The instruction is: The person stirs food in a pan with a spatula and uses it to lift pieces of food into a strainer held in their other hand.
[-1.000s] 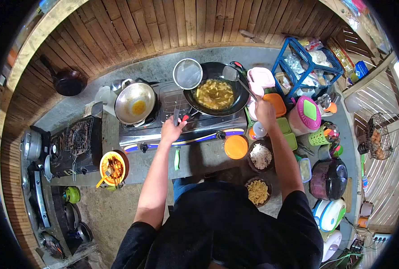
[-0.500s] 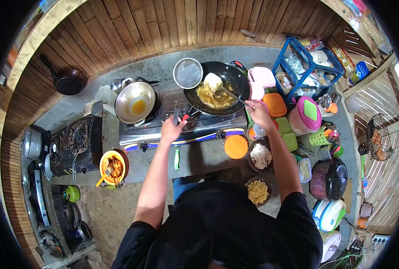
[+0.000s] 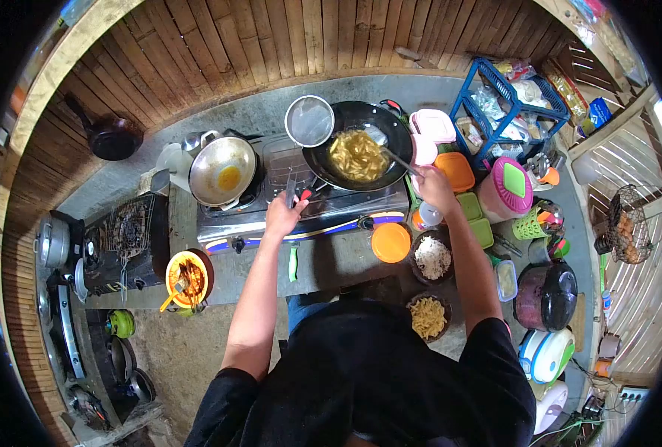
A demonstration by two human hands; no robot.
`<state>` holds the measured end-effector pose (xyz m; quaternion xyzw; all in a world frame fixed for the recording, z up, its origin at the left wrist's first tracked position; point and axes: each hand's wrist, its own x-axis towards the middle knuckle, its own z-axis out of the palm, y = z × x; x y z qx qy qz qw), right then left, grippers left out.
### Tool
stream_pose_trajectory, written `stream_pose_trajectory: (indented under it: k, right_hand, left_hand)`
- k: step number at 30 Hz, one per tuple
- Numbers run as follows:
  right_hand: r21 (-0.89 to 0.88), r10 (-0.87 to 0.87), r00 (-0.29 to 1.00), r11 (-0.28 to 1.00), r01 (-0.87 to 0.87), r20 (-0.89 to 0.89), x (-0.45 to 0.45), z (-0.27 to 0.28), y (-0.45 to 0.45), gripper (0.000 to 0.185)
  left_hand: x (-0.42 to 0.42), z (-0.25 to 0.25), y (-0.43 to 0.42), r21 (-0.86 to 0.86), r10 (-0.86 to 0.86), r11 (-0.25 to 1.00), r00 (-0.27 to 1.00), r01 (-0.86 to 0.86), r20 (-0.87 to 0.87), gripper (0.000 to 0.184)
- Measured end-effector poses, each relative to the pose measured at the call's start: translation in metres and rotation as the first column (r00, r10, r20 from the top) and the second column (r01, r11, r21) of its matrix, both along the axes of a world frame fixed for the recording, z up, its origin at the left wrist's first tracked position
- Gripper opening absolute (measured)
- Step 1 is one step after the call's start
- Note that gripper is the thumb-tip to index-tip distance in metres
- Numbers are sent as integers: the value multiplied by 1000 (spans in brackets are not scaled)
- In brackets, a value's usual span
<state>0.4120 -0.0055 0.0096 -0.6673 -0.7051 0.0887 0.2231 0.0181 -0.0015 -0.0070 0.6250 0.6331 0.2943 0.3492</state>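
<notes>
My right hand (image 3: 437, 189) grips the handle of a metal spatula (image 3: 395, 158), whose blade is in the dark wok (image 3: 394, 134) on the right burner. Yellowish food pieces (image 3: 357, 154) lie in brown liquid there. My left hand (image 3: 282, 216) is closed round the metal handle of a round strainer (image 3: 309, 121), held over the wok's left rim. Something red and black shows beside the left fingers. The gas stove (image 3: 323, 216) is under both. On its left burner a lighter wok (image 3: 223, 160) has a little yellow oil at the bottom.
An orange lid (image 3: 391, 243), a bowl of white food (image 3: 431, 258) and a bowl of yellow pieces (image 3: 428, 318) are near my right arm. At the right are a blue rack (image 3: 487, 119) and plastic containers. A bowl of red sauce (image 3: 186, 279) stands at the left.
The spatula has moved through the wok; its blade came down toward the left, then shifted to the upper right, and the food is heaped differently. My left hand and strainer have barely moved.
</notes>
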Motion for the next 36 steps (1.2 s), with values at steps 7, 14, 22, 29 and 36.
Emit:
stream_pose_trajectory:
  k: [7,14,22,29,36]
  right_hand:
    - [-301,-65,957,953,-25,-284,-26,9,-3,28]
    - [141,15,995,990,-1,-97,-29,20,-6,29]
    - [137,-154,963,982,126,221,-19,14,7,28]
    - [119,89,993,990,-79,-79,-17,-41,35,31]
    - [-387,-130,890,921,-55,-437,-34,6,-1,29]
  left_hand:
    - [0,-1,0,-23,12,1000,1000,-12,-2,28]
    - [-1,-3,1,-12,7,1000,1000,-7,-15,28]
    - [1,0,1,-19,11,1000,999,-12,-53,28]
    - [1,3,0,-9,4,1000,999,-5,-48,28]
    - [0,3,0,-14,-4,1000,998,3,-63,31]
